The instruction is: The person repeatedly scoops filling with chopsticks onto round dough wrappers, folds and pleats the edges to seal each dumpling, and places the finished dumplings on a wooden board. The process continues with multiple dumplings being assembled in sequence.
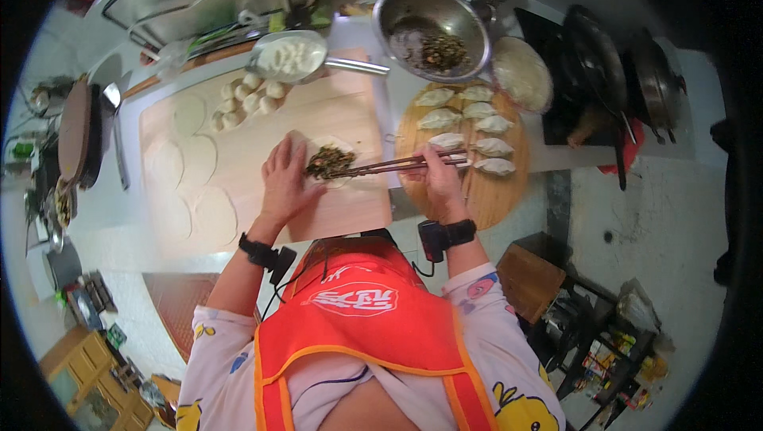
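In my right hand (pixel 443 183) is a pair of dark chopsticks (pixel 389 166), their tips at a heap of chopped green-brown filling (pixel 330 161). The filling sits on a round dough wrapper (pixel 326 143) lying on the wooden board (pixel 306 220). Fingers apart, my left hand (pixel 288 183) rests against the wrapper's left side, thumb by the filling. Several flat wrappers (pixel 216 212) lie at the board's left, and small dough pieces (pixel 250 101) are clustered toward its back. Folded dumplings (pixel 493 147) stand in two columns on a round wooden board (pixel 509 192) to the right.
Behind the dumplings is a steel bowl (pixel 469 65) with more filling. A metal scoop (pixel 358 66) of white flour lies at the back of the board. Right of the bowl are a bagged pale round item (pixel 521 73), a dark wok (pixel 596 57) and a lidded pot (pixel 656 85).
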Motion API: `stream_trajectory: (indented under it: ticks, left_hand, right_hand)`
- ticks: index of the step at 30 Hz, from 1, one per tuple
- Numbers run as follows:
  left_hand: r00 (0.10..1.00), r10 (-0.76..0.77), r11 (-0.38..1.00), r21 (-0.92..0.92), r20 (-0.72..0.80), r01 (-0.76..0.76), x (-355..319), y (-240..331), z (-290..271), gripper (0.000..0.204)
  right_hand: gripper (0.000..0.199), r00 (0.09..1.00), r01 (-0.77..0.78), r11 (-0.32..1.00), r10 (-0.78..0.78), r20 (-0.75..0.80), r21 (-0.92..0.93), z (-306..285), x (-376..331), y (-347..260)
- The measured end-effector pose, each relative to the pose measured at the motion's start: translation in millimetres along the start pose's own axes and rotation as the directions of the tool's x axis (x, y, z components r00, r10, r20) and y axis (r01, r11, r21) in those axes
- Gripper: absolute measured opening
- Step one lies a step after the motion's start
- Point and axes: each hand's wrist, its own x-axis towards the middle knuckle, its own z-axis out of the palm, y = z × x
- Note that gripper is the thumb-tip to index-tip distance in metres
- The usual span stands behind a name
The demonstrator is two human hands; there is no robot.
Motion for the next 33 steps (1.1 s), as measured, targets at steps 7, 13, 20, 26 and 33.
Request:
stream_trajectory:
  ticks: [7,13,20,26,33]
  left_hand:
    - [0.999,-0.027,0.999,0.018,0.031,0.027,-0.5,3.1,-4.4,0.098]
    - [1.000,0.009,1.000,0.020,0.001,-0.009,0.0,-2.9,-0.3,0.104]
    - [0.992,0.050,0.996,-0.065,-0.118,-0.058,-14.7,-12.3,-2.9,0.096]
    - [0.956,0.236,0.967,-0.057,-0.176,-0.249,-27.0,-15.1,-8.0,0.054]
    - [0.933,0.329,0.937,-0.076,-0.146,-0.342,-27.1,-12.1,-4.7,0.030]
  right_hand:
    - [0.037,0.911,0.318,0.925,-0.237,-0.337,0.208,-31.9,3.8,-63.0]
    - [0.024,0.628,0.574,0.716,-0.696,-0.348,-0.396,-33.3,81.8,-125.0]
    - [0.030,0.764,0.322,0.809,-0.529,-0.370,-0.493,-45.2,109.2,-99.2]
    - [0.010,0.814,0.501,0.611,-0.573,0.094,-0.613,14.2,14.0,-40.5]
    - [0.007,0.484,0.834,-0.108,-0.328,0.812,-0.541,101.4,-15.4,22.1]
